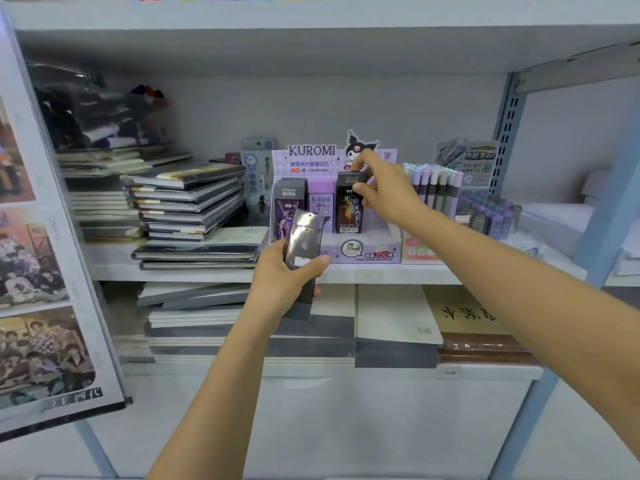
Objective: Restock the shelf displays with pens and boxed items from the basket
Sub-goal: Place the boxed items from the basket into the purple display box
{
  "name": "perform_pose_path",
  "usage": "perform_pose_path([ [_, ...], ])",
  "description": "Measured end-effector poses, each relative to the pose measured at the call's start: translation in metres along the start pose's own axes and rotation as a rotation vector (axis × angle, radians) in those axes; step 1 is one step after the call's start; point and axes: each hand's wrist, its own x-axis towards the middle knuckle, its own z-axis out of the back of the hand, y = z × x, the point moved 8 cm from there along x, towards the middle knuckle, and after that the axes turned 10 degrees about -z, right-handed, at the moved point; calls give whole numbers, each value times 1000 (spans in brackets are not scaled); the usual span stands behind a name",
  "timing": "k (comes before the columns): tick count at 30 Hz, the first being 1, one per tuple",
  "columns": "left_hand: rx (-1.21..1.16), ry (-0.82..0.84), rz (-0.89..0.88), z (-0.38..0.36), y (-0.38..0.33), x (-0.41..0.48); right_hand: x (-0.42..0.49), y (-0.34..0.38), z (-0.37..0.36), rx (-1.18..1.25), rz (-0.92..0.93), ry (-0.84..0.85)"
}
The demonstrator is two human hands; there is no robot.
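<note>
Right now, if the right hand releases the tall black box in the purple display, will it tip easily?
Probably not: the tall black box stands upright in the purple cardboard display, a lilac box close beside it. It is narrow for its height, so a sideways push may tip it. It seems light: the right hand pinches only its top.

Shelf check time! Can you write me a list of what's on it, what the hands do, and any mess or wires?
Surface: white shelf, crowded.
Job's things: display holds upright boxes; black box upright at the row's right end; shiny pack outside it; basket not in view.
Clutter: notebooks stacked left of the display; pens right of it.
Hands: right hand pinches the black box's top; left hand grips the shiny pack.
Cables: nothing seen.
Surroundings: poster at left; books below the shelf; blue post at right.
</note>
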Motion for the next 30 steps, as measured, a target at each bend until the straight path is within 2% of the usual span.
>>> perform_pose_path([
  [9,36,-5,19,2,4,-2,9,-1,2,-17,25,135],
  [20,32,2,43,-2,6,-1,13,-10,-6,-326,52,-64],
  [23,47,4,46,-1,5,-2,8,-4,-5,-398,117,-80],
  [25,54,10,46,-2,3,-4,-1,8,4,-289,184,-132],
  [27,55,26,39,-4,-1,-6,-15,16,13,45,175,-108],
  [29,50,41,25,-7,-5,-7,-32,19,2,365,65,88],
  [30,44,44,20,-8,-7,-8,-41,21,-10,424,8,209],
])
